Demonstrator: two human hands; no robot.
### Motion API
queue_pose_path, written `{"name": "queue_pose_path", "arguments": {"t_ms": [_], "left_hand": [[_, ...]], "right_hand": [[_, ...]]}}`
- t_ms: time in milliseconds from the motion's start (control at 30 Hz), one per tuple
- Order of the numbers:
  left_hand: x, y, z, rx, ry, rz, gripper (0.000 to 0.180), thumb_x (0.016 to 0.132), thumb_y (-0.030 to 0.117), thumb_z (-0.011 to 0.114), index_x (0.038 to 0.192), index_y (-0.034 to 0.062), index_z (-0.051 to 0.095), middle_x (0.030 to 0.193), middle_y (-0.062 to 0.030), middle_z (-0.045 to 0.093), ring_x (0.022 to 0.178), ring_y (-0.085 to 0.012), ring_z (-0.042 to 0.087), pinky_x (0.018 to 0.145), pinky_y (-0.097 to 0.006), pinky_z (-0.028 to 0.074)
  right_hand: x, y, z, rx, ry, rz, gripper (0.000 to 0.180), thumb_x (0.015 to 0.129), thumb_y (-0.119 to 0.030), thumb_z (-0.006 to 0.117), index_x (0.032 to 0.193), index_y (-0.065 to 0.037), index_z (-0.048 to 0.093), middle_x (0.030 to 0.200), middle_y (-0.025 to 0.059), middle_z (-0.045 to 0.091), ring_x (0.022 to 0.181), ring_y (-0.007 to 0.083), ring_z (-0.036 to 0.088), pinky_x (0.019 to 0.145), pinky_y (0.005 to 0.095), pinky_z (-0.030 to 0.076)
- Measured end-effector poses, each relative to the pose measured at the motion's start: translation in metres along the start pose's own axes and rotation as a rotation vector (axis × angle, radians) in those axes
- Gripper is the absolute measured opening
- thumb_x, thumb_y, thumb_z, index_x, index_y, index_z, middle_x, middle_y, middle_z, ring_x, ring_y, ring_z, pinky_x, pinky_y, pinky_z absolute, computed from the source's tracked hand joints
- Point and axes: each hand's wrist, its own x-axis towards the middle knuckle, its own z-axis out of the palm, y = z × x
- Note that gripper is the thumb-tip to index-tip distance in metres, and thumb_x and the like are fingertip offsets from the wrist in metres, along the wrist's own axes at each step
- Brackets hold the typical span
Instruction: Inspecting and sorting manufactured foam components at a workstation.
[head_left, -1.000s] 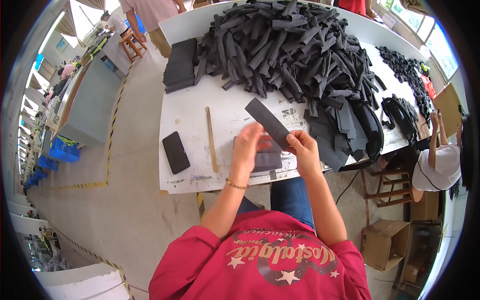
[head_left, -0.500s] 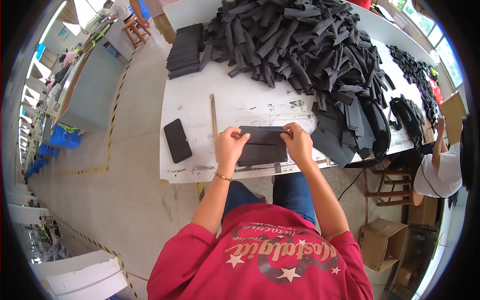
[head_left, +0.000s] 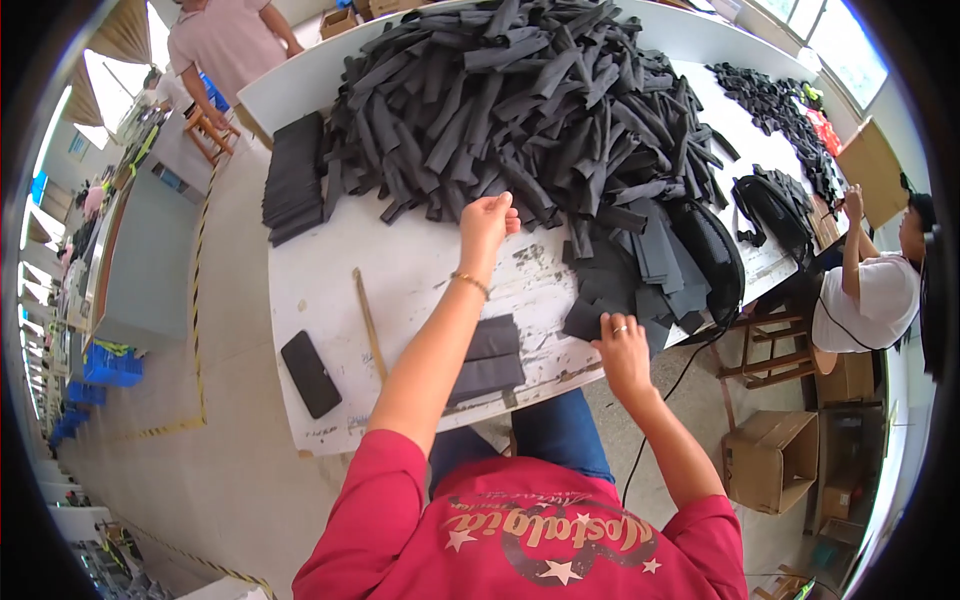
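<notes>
Beyond the curled left hand (head_left: 486, 226), heaped strips (head_left: 540, 110) were banked; flat pieces (head_left: 584, 318) were touched by the right hand (head_left: 624, 357); neither pinch could be determined.

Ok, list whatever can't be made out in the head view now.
Head view: whether the left hand holds anything; its curled fingers hide the palm.
Head view: the left end of the folded dark piece, behind the left forearm.
Head view: the lowest strips in the dark pile, buried under others.
Head view: the standing person's head, cut off by the upper edge.
</notes>
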Motion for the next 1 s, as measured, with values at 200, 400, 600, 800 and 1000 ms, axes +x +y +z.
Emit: {"name": "queue_pose_path", "arguments": {"t_ms": [200,400,600,800,1000], "left_hand": [[0.063,-0.05,0.059,-0.122,0.446,-0.061,0.037,0.082,0.023,0.071,0.059,-0.0029,0.059,0.049,-0.0057,0.054,0.041,-0.0159,0.051,0.041,-0.033,0.039],[0.047,-0.066,0.057,-0.368,0.36,0.025,0.007,0.076,0.007,0.069,0.079,0.0032,0.064,0.066,-0.0028,0.059,0.05,-0.0138,0.056,0.043,-0.028,0.047],[-0.021,-0.019,0.009,-0.591,0.02,-0.188,0.023,0.085,0.005,0.058,0.106,-0.0044,0.058,0.09,-0.0153,0.067,0.075,-0.0241,0.067,0.07,-0.036,0.056],[-0.071,-0.011,-0.064,-0.65,0.019,-0.142,0.026,0.087,0.001,0.062,0.112,-0.0017,0.057,0.094,-0.0133,0.067,0.082,-0.0237,0.068,0.074,-0.036,0.057],[-0.107,-0.003,-0.091,-0.817,-0.073,-0.231,0.011,0.088,0.008,0.066,0.096,0.0012,0.063,0.092,-0.0092,0.067,0.084,-0.0218,0.066,0.079,-0.036,0.057]], "right_hand": [[-0.006,-0.003,0.003,-0.123,0.01,-0.164,0.047,0.086,-0.014,0.05,0.126,0.01,0.05,0.121,0.0297,0.052,0.107,0.0377,0.053,0.09,0.0398,0.047],[-0.03,0.002,0.027,-0.19,0.063,-0.286,0.041,0.083,-0.011,0.052,0.116,0.013,0.056,0.123,0.0331,0.051,0.114,0.0446,0.051,0.089,0.0452,0.048],[-0.03,0.014,0.031,-0.086,0.064,-0.325,0.036,0.08,-0.008,0.054,0.109,0.014,0.059,0.117,0.0319,0.057,0.112,0.0466,0.054,0.089,0.0471,0.048],[-0.016,0.009,0.01,0.035,0.061,-0.335,0.026,0.078,-0.008,0.055,0.099,0.006,0.062,0.11,0.0204,0.061,0.105,0.0364,0.057,0.086,0.0411,0.048],[0.01,-0.008,-0.05,0.679,0.426,-0.014,0.038,0.079,0.008,0.057,0.114,-0.007,0.061,0.093,0.0147,0.06,0.085,0.0333,0.058,0.074,0.0397,0.049]]}}
